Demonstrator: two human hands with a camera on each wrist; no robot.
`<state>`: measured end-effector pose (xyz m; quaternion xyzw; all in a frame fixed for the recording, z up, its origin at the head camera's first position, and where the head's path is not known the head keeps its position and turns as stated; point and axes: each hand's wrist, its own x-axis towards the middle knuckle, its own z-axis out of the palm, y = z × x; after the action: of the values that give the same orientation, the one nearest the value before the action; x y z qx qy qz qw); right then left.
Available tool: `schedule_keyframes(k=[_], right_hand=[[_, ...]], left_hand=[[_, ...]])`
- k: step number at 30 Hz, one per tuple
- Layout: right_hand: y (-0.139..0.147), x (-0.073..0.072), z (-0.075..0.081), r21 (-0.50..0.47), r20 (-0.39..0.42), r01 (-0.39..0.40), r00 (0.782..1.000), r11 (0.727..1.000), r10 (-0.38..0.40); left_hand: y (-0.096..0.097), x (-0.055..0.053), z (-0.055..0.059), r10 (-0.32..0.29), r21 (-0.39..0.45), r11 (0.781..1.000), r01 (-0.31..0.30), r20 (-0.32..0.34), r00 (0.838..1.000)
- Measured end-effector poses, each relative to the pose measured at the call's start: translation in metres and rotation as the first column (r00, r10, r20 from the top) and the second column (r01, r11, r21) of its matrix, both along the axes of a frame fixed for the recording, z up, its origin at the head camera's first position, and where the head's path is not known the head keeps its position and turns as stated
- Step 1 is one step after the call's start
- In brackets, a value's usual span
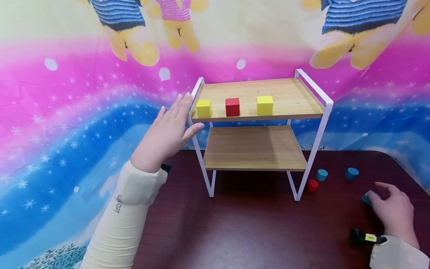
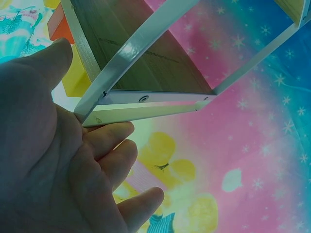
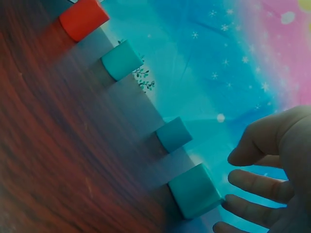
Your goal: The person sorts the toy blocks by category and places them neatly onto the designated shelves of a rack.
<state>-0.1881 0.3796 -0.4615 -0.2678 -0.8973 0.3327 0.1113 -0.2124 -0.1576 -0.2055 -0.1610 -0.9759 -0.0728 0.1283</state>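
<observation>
My left hand (image 1: pixel 164 130) lies along the left side of a two-tier shelf (image 1: pixel 255 147), fingers straight and thumb spread. In the left wrist view its fingers pass by the corner of the white metal frame (image 2: pixel 127 53). Along the front of the top tier stand a yellow cube (image 1: pixel 204 108), a red cube (image 1: pixel 232 107) and another yellow cube (image 1: pixel 265 105). At the right my right hand (image 1: pixel 394 209) reaches over a teal cube (image 1: pixel 367 198) on the table. The right wrist view shows its loosely bent fingers apart, one fingertip right at the edge of that cube (image 3: pixel 194 191).
By the shelf's right leg sit a red cylinder (image 1: pixel 312 186) and a teal cylinder (image 1: pixel 321 175). A second teal cylinder (image 1: pixel 352 173) is farther right. The dark wooden table (image 1: pixel 235 231) meets a printed backdrop (image 1: pixel 84 93). A black strap (image 1: pixel 357 235) hangs at the right wrist.
</observation>
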Motion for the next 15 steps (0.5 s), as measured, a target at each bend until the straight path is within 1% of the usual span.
schedule_keyframes(k=[3, 8, 15], right_hand=[[0.001, 0.0005, -0.0008, -0.01, 0.03, -0.004, 1.0, 1.0, 0.004], [0.0024, 0.0, -0.0028, -0.024, 0.05, -0.008, 0.999, 1.0, 0.009], [0.0057, -0.003, -0.0095, -0.037, 0.053, -0.015, 0.998, 0.999, 0.017]], left_hand=[[0.0001, -0.0001, 0.0, 0.003, 0.0, 1.0, -0.003, -0.001, 1.0], [0.0, -0.0014, -0.0001, 0.003, 0.003, 1.0, -0.003, -0.003, 1.0], [-0.0008, -0.0025, -0.0002, 0.0, 0.004, 1.0, 0.0, -0.003, 1.0]])
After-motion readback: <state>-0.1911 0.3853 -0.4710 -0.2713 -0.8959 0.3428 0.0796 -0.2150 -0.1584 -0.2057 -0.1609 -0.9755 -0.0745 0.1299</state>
